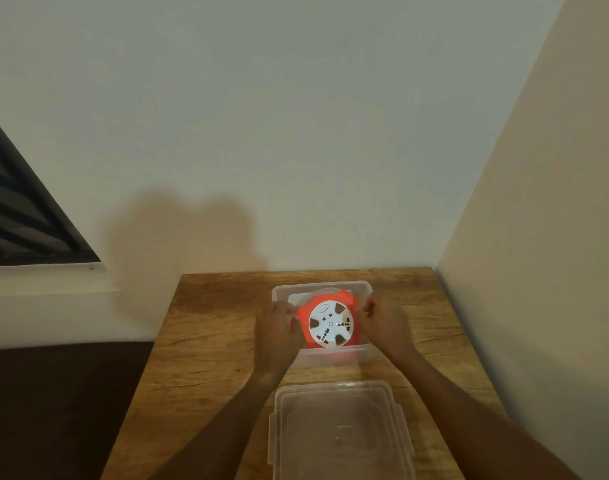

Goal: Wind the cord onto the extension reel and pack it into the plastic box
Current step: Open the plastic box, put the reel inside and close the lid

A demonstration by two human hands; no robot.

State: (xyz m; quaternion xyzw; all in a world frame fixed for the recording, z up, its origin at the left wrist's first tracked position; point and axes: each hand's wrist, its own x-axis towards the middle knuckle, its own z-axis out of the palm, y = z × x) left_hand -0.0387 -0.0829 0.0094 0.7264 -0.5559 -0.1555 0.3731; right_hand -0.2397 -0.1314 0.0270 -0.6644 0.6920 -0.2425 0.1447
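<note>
The orange extension reel (305,329), with its white socket face (330,324) turned up, sits inside the clear plastic box (322,289) toward the far middle of the wooden worktop (209,341). No brand, label or writing on the reel or box can be read; only small dark and red marks show on the white face. The left hand (275,327) is at the reel's 9 o'clock side and the right hand (386,323) at its 3 o'clock side, fingers curled against the orange rim, so each grip holds the reel. The clear lid (341,431) lies flat on the worktop at 6 o'clock from the box, apart from it.
</note>
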